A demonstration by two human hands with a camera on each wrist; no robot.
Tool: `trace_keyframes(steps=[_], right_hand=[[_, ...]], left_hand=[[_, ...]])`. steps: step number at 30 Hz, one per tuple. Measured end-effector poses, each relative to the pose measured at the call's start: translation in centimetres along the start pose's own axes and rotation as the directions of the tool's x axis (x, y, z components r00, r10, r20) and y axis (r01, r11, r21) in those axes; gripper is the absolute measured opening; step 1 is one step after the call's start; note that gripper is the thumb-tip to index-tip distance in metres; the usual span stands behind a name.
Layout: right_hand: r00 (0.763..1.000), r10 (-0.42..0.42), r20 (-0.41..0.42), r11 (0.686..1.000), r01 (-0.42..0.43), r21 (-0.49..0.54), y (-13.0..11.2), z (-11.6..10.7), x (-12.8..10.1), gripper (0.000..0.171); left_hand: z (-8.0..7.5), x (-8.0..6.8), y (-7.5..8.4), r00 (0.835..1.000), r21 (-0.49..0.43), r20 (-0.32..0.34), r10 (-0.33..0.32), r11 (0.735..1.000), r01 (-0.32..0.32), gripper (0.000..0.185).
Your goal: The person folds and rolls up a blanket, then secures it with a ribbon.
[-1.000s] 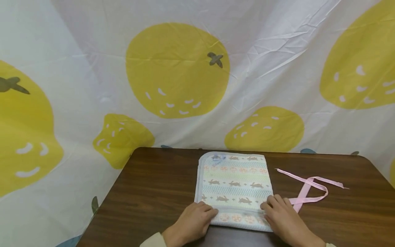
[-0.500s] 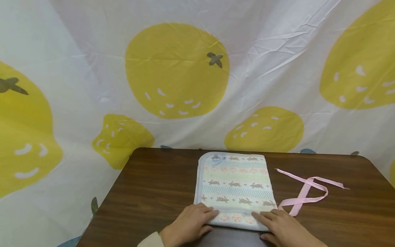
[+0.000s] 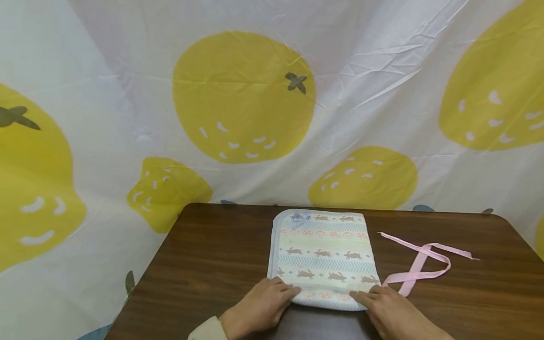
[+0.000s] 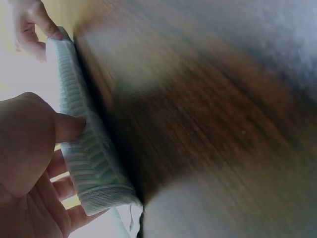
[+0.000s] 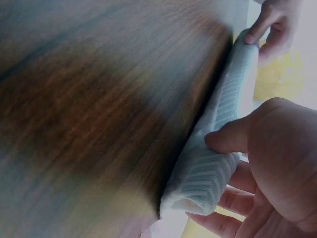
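A folded towel [image 3: 323, 250] with rabbit and flower bands lies flat on the dark wooden table [image 3: 204, 264]. Its near edge is turned up into a thick roll [image 4: 84, 153]. My left hand [image 3: 263, 307] grips the roll's left end. In the left wrist view the thumb [image 4: 67, 126] presses its near side while the fingers curl round behind. My right hand [image 3: 391, 311] grips the right end [image 5: 218, 148] the same way, thumb [image 5: 228, 139] on the near side. The towel's far part lies spread towards the table's back edge.
A pink ribbon [image 3: 420, 264] lies looped on the table just right of the towel, close to my right hand. A white cloth with big yellow fruit prints [image 3: 242, 94] hangs behind and beside the table. Bare wood shows left of the towel.
The towel's near edge has rolled up and away from me, hiding most of the flower band. My right hand slid left and nearer onto the edge; the left hand barely moved.
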State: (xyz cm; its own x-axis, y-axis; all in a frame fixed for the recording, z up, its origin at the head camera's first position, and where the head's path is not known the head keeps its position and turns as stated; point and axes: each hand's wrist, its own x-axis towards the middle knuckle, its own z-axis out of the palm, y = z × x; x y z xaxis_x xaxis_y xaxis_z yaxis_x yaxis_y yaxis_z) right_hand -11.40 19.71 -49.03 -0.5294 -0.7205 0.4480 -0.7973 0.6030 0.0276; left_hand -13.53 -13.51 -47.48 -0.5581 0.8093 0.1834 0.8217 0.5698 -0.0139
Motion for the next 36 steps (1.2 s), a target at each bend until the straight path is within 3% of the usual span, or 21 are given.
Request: trace_keyframes(steps=[11,15,18,21,28,30,34,36], right_hand=[[1.000,0.004,-0.001,0.999,-0.004,0.038,0.4,0.0,0.0,0.052],[1.000,-0.007,-0.010,0.994,0.008,0.110,0.9,0.2,-0.1,0.047],[1.000,0.020,0.019,0.979,-0.023,0.200,1.3,0.1,-0.2,0.043],[0.998,0.057,0.033,0.971,-0.063,0.229,1.5,-0.1,-0.2,0.041],[0.992,0.119,0.028,0.964,-0.122,0.237,1.6,-0.3,-0.4,0.037],[0.992,0.126,0.028,0.958,-0.129,0.254,1.7,-0.3,-0.4,0.036],[0.990,0.142,0.016,0.948,-0.141,0.286,1.8,-0.4,-0.5,0.035],[0.988,0.153,0.001,0.948,-0.147,0.284,1.9,-0.3,-0.4,0.033]], left_hand=[[-0.2,0.5,-0.9,1.000,-0.130,0.010,-0.015,0.991,0.016,0.030],[-0.5,0.6,-1.2,0.997,-0.214,0.061,-0.045,0.975,0.057,0.031],[-0.8,0.7,-1.5,0.994,-0.275,0.084,-0.065,0.958,0.086,0.029],[-1.0,0.8,-1.7,0.991,-0.324,0.096,-0.090,0.939,0.117,0.027],[-0.9,0.8,-2.4,0.981,-0.454,0.125,-0.150,0.870,0.191,0.023],[-0.7,0.8,-2.7,0.979,-0.514,0.122,-0.165,0.833,0.205,0.021],[-0.4,0.8,-3.3,0.970,-0.633,0.136,-0.202,0.735,0.242,0.020],[-0.2,0.9,-3.8,0.968,-0.662,0.139,-0.211,0.707,0.249,0.020]])
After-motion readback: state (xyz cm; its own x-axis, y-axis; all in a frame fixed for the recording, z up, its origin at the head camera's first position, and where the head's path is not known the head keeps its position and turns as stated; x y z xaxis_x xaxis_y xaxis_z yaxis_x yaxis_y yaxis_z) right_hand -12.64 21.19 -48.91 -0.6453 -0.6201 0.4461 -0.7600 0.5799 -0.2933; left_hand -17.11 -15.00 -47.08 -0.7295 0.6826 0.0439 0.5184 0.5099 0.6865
